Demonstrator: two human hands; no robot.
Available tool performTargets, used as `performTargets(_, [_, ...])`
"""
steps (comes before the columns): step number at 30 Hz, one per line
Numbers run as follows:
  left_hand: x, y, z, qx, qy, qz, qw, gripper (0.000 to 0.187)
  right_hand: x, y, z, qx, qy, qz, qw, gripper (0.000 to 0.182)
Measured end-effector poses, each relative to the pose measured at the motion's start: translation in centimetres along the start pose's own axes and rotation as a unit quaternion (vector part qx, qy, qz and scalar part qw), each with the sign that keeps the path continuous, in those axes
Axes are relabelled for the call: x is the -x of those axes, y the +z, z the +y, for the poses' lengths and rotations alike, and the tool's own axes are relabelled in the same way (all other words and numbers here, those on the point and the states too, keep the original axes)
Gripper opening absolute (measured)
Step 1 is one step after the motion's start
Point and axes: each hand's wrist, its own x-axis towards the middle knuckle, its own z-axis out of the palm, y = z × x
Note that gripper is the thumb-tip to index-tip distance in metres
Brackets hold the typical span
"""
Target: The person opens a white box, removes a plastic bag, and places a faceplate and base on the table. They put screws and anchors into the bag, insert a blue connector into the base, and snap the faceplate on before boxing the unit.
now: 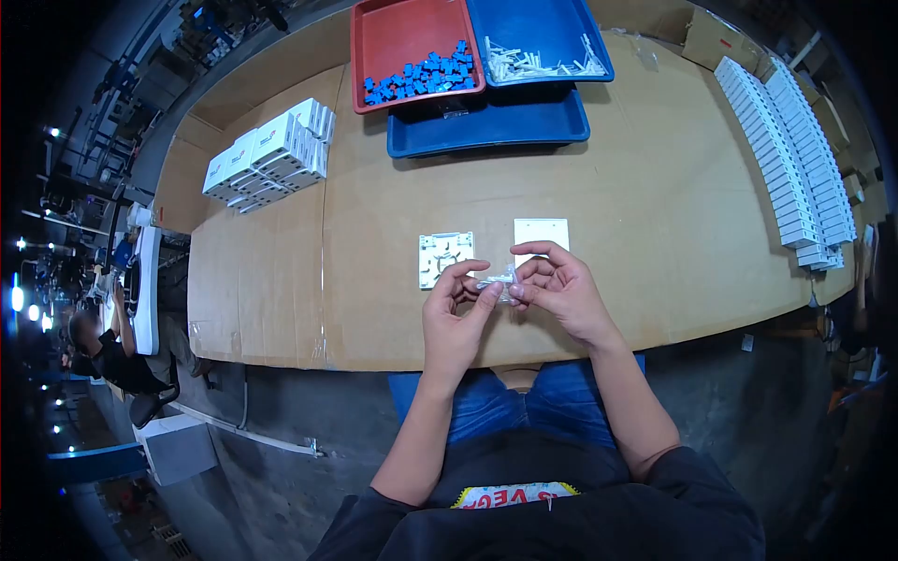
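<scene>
Between my two hands is a small clear plastic bag (501,281) with white bits inside. My left hand (456,316) pinches its left side between thumb and fingers. On the other side, the thumb and fingers of my right hand (564,294) close on the bag. Just beyond my left hand lies a square white plastic case half (446,252), its moulded inside facing up. A plain white square cover (542,231) lies beyond my right hand, partly hidden by its fingers.
A red tray (408,28) holds blue pieces; beside it a blue tray (543,42) holds white sticks. Both overlap a lower blue tray (486,136). White boxes (271,154) are stacked left, and long rows of white cases (781,159) stand right. Another person (122,355) sits far left.
</scene>
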Motion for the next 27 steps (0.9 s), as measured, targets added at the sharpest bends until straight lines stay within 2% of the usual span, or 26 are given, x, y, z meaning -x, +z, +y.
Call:
performTargets(2, [0.0, -0.1, -0.3, -0.018, 0.012, 0.006, 1.000, 0.029, 0.0, -0.1, 0.2, 0.010, -0.002, 0.002, 1.000, 0.038])
performTargets(5, [-0.1, 0.6, 0.1, 0.082, 0.018, 0.005, 0.996, 0.028, -0.3, -0.2, 0.7, 0.031, -0.011, 0.015, 0.999, 0.037])
performTargets(8, [0.0, 0.5, 0.0, 0.124, 0.001, -0.007, 0.992, 0.027, -0.3, 0.0, 0.7, 0.032, -0.021, 0.032, 0.999, 0.036])
performTargets(14, [-0.3, -0.2, -0.7, -0.001, 0.026, 0.010, 1.000, 0.025, -0.2, -0.1, 0.9, 0.036, -0.034, 0.025, 0.998, 0.034])
performTargets(17, [-0.1, 0.2, 0.3, 0.132, -0.011, 0.012, 0.991, 0.022, -0.3, -0.3, 1.2, 0.045, -0.045, 0.030, 0.998, 0.027])
performTargets(20, [-0.2, -0.1, -0.1, 0.119, -0.006, 0.001, 0.993, 0.022, -0.3, 0.0, 1.0, 0.072, -0.058, 0.028, 0.995, 0.020])
performTargets(23, [-0.1, -0.1, 0.0, 0.037, 0.014, 0.021, 0.999, 0.025, -0.1, 0.2, 0.6, 0.092, -0.054, 0.029, 0.994, 0.021])
performTargets(27, [-0.4, -0.2, 0.8, -0.143, 0.075, 0.035, 0.986, 0.026, -0.1, 0.4, 0.5, 0.120, -0.066, 0.021, 0.990, 0.025])
